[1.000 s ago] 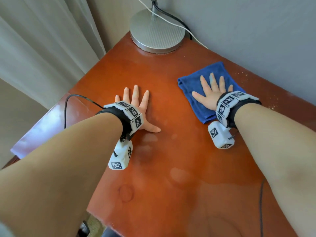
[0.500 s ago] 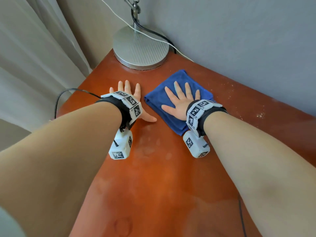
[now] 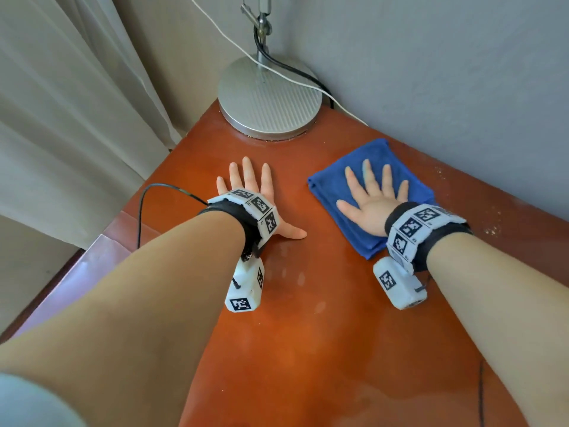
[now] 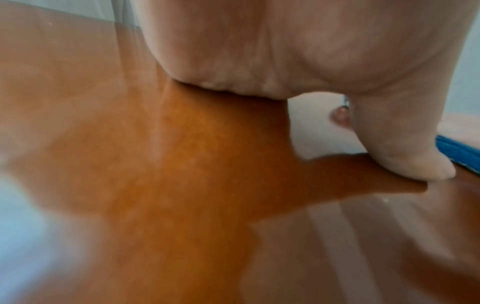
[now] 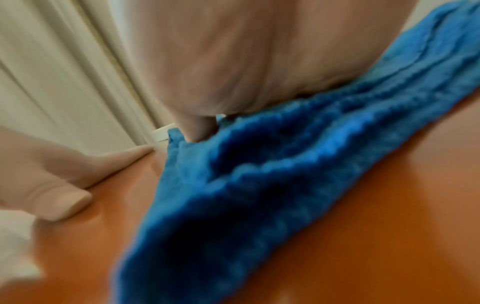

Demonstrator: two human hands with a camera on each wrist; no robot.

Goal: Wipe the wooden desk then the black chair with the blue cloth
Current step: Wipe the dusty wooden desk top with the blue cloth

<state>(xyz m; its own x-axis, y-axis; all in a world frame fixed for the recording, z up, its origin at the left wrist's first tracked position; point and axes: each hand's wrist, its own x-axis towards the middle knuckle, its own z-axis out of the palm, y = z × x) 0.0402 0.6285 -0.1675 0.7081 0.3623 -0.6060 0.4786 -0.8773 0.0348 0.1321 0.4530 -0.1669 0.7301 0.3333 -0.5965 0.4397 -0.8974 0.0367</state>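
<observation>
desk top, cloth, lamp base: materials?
Desk: glossy reddish-brown finish, reflections show; looks like lacquered wood or veneer. Blue cloth: soft napped fabric, likely microfibre, fuzzy pile in the right wrist view. Lamp base: brushed silver metal, fine ribbed top.

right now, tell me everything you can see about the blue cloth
The cloth is deep blue and fuzzy, like microfibre or terry, folded into a rough square with layered edges showing at its near side. It lies flat on the desk, near the wall and to the right of the lamp base, apart from it. The right hand presses on it, palm down with fingers spread.
</observation>
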